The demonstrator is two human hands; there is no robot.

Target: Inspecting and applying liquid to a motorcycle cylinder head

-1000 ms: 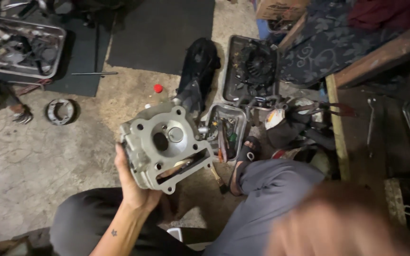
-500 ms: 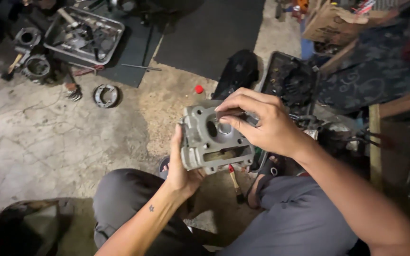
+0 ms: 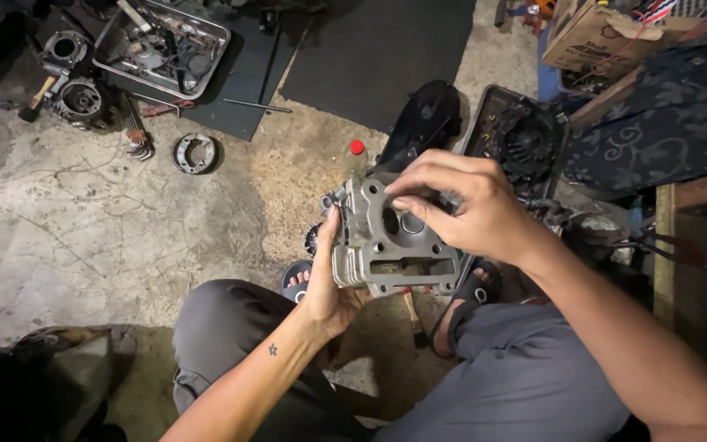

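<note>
The left hand point(image 3: 326, 286) cups the grey cylinder head point(image 3: 390, 245) from below, fingers clamped; the right hand point(image 3: 468, 209) pinches something at its top. Above bare concrete floor point(image 3: 83, 237), a slip would chip it.

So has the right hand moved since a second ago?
Yes. The right hand has come in from the lower right onto the grey engine part, which the left hand holds above the knees.

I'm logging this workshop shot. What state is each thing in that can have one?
Left hand: holding the engine cylinder head from its left side.
Right hand: fingertips on top of the head.
Engine cylinder head: off the floor, held above the lap.
Metal tray: on the floor, full of parts.
Small bottle: upright, red cap on.
Brake shoes: lying flat on the concrete.
</note>
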